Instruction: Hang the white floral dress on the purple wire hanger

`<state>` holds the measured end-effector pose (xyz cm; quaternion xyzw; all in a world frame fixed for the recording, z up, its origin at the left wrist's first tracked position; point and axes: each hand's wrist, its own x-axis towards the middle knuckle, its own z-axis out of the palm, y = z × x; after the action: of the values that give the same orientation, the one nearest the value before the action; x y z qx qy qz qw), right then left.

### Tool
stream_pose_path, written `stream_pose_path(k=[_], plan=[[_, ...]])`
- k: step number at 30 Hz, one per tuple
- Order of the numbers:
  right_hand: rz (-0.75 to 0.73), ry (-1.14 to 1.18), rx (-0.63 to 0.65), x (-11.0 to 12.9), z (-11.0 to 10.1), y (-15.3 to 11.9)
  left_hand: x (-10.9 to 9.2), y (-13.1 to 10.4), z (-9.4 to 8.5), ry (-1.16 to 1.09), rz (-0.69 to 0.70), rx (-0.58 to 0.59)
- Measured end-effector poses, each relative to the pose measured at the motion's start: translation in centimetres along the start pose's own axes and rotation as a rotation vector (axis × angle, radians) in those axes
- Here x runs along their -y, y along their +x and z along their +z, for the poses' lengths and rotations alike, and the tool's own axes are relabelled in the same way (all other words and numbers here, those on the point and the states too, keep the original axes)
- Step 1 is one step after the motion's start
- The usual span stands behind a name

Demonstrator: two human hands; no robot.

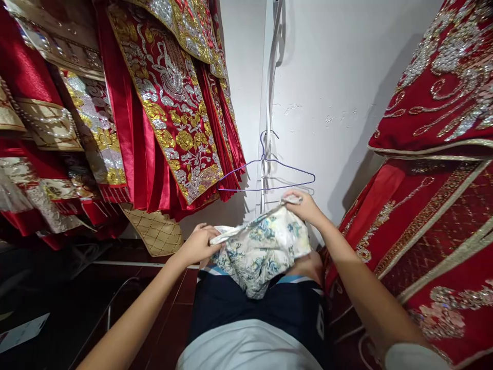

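A white garment with a blue and yellow floral print (pixel 262 249) is stretched between my two hands above my lap; its exact kind is unclear, though it looks like shorts. My left hand (pixel 200 241) grips the band at its left end. At the right end of the same band, my right hand (pixel 302 206) pinches the cloth, raised somewhat higher than the left. The lower part of the garment hangs in folds over my dark shorts. Just beyond my hands, a thin purple clothes hanger (pixel 265 174) hangs against the wall with nothing on it.
Red costumes with gold and silver embroidery (pixel 177 103) hang close on the left. Another beaded red costume (pixel 442 180) hangs close on the right. A white strap (pixel 271 77) runs down the wall (pixel 331 61). A card (pixel 23 331) lies at lower left.
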<state>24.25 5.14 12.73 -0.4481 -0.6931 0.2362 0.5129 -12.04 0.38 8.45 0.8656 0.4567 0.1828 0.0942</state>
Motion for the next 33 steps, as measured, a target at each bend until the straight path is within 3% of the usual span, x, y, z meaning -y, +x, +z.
stream_pose_path(k=[3, 7, 11, 14, 17, 20, 23, 28, 30, 33], plan=[[-0.125, -0.024, -0.082, -1.4, 1.8, 3.9, -0.4, 2.0, -2.2, 0.107, -0.048, -0.035], [-0.11, -0.033, 0.037, -2.8, 3.0, 6.2, -0.1, 3.4, -4.7, 0.168, -0.095, -0.059], [-0.118, -0.033, 0.1, -2.9, 2.4, 4.9, 0.4, 3.7, -5.9, 0.121, -0.105, -0.119], [-0.135, -0.033, 0.114, -2.3, 0.8, 3.3, 0.2, 3.7, -5.4, 0.093, -0.129, -0.175], [-0.124, -0.045, 0.131, -1.6, -1.0, 2.1, -0.7, 4.5, -4.4, -0.072, -0.103, -0.265], [-0.102, -0.037, 0.18, -0.7, -2.3, 1.4, -2.1, 6.6, -4.0, -0.263, -0.072, -0.422], [-0.079, 0.003, 0.202, 0.2, -2.6, 1.0, -3.3, 10.1, -4.8, -0.378, -0.079, -0.531], [-0.078, -0.006, 0.228, 0.7, -2.1, 0.7, -4.7, 15.8, -6.1, -0.628, 0.066, -0.519], [-0.126, -0.077, 0.204, 0.4, -2.4, 0.5, -5.2, 16.7, -6.1, -0.61, 0.103, -0.476], [-0.151, -0.249, 0.036, -0.4, -3.6, 0.1, -5.5, 16.3, -6.2, -0.483, 0.145, -0.428]])
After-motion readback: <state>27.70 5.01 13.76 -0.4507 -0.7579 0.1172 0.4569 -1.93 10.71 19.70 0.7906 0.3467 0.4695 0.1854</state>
